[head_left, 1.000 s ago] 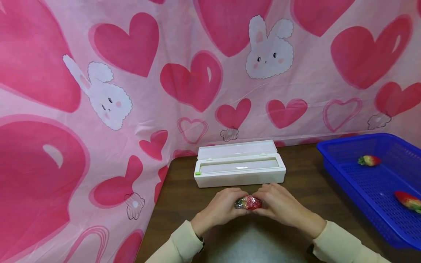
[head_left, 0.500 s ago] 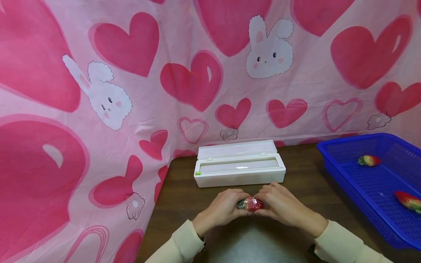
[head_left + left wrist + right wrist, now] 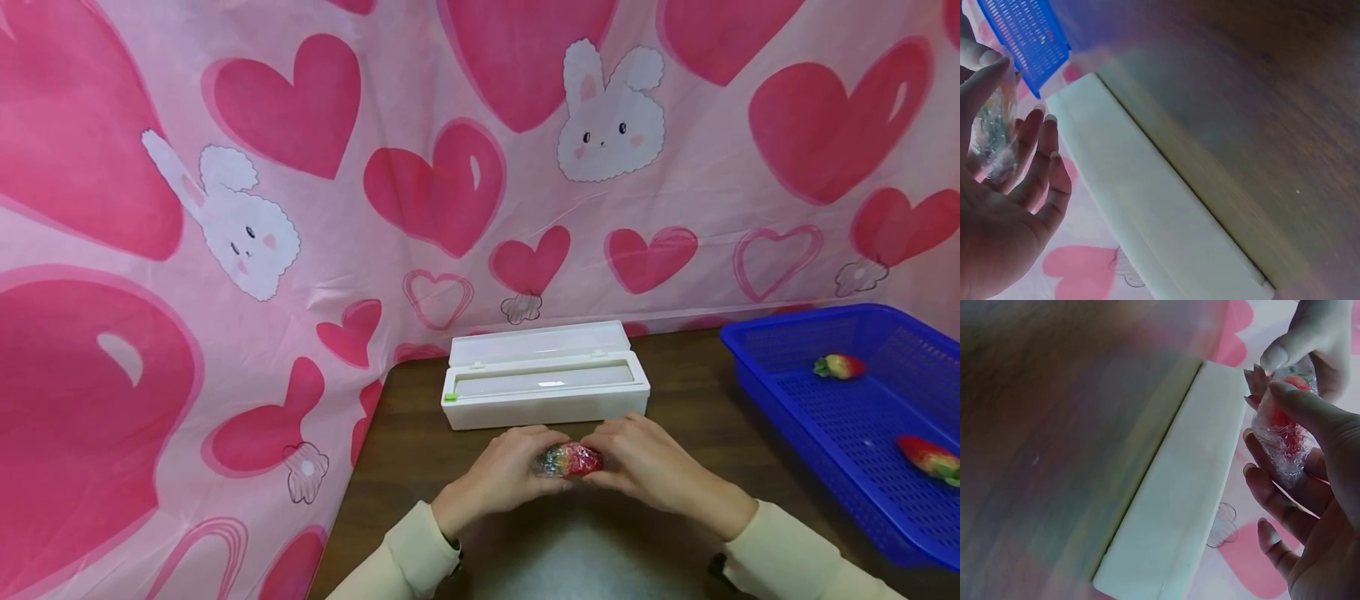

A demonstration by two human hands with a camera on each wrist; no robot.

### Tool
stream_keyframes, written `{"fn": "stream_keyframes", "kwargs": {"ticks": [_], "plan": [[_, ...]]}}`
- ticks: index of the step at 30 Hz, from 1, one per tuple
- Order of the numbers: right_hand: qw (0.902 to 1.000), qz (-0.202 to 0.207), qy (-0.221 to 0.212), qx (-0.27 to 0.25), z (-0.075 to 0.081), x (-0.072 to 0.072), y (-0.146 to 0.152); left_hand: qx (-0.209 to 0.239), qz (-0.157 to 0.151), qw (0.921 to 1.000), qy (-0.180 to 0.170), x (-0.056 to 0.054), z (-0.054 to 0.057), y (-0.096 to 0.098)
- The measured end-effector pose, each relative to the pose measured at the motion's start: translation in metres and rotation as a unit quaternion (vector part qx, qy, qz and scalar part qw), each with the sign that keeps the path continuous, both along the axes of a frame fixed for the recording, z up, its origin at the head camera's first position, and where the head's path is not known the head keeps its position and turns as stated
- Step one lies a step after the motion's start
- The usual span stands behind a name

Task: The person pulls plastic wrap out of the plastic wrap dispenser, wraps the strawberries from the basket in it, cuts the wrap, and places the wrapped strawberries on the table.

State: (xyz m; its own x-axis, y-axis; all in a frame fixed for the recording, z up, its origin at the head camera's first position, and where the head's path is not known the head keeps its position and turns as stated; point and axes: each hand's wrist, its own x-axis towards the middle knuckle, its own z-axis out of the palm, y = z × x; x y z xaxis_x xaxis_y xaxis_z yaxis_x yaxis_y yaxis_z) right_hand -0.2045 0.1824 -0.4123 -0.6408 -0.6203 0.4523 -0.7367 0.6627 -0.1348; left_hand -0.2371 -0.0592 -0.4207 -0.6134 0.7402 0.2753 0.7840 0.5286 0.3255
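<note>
A strawberry wrapped in clear plastic film is held between both hands, above the dark wooden table. My left hand pinches its green leafy end between thumb and fingers. On the red end, the thumb and fingers of my right hand hold the film. Crinkled, shiny film bunches around the fruit in the right wrist view. The left wrist view shows the film-covered leafy end inside the curved left fingers. Just beyond the hands stands a white cling film box with its lid raised.
A blue plastic basket stands at the right of the table, with one strawberry near its back and another strawberry farther forward. A pink curtain with hearts and rabbits hangs behind and along the left.
Both hands stay around the wrapped strawberry, shifting only slightly. The fingers have moved a little apart, so more of the fruit shows between them. The box and basket stay in place.
</note>
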Motion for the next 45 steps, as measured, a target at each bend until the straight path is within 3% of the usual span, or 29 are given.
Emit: {"fn": "stream_keyframes", "kwargs": {"ticks": [7, 10, 13, 17, 20, 22, 25, 33, 39, 45], "plan": [[0.9992, -0.032, 0.019, -0.014, 0.004, 0.000, 0.016, 0.052, 0.014, 0.9980, -0.032, -0.003, 0.012, -0.018], [0.9984, -0.054, 0.014, -0.015, 0.005, 0.001, 0.028, 0.082, 0.038, 0.9954, -0.029, -0.008, 0.016, -0.034], [0.9962, -0.087, 0.002, -0.009, 0.006, 0.002, 0.041, 0.106, 0.092, 0.9901, 0.007, -0.015, 0.018, -0.053], [0.9894, -0.145, -0.006, 0.006, 0.003, 0.003, 0.060, 0.096, 0.196, 0.9747, 0.047, -0.026, 0.016, -0.078], [0.9831, -0.181, -0.022, 0.012, -0.003, 0.003, 0.074, 0.058, 0.253, 0.9654, 0.027, -0.031, 0.009, -0.093], [0.9796, -0.197, -0.039, 0.015, -0.008, 0.003, 0.081, 0.031, 0.265, 0.9637, 0.006, -0.031, 0.003, -0.099], [0.9752, -0.213, -0.059, 0.017, -0.016, 0.001, 0.091, 0.004, 0.270, 0.9627, -0.013, -0.029, -0.003, -0.103], [0.9604, -0.263, -0.092, 0.011, -0.023, -0.001, 0.110, -0.035, 0.286, 0.9569, 0.033, -0.028, -0.003, -0.092], [0.9530, -0.283, -0.107, 0.015, -0.026, -0.001, 0.119, -0.074, 0.238, 0.9655, 0.075, -0.031, 0.001, -0.068], [0.9462, -0.304, -0.110, 0.009, -0.029, 0.000, 0.125, -0.113, 0.185, 0.9735, 0.073, -0.038, 0.002, -0.017]]}}
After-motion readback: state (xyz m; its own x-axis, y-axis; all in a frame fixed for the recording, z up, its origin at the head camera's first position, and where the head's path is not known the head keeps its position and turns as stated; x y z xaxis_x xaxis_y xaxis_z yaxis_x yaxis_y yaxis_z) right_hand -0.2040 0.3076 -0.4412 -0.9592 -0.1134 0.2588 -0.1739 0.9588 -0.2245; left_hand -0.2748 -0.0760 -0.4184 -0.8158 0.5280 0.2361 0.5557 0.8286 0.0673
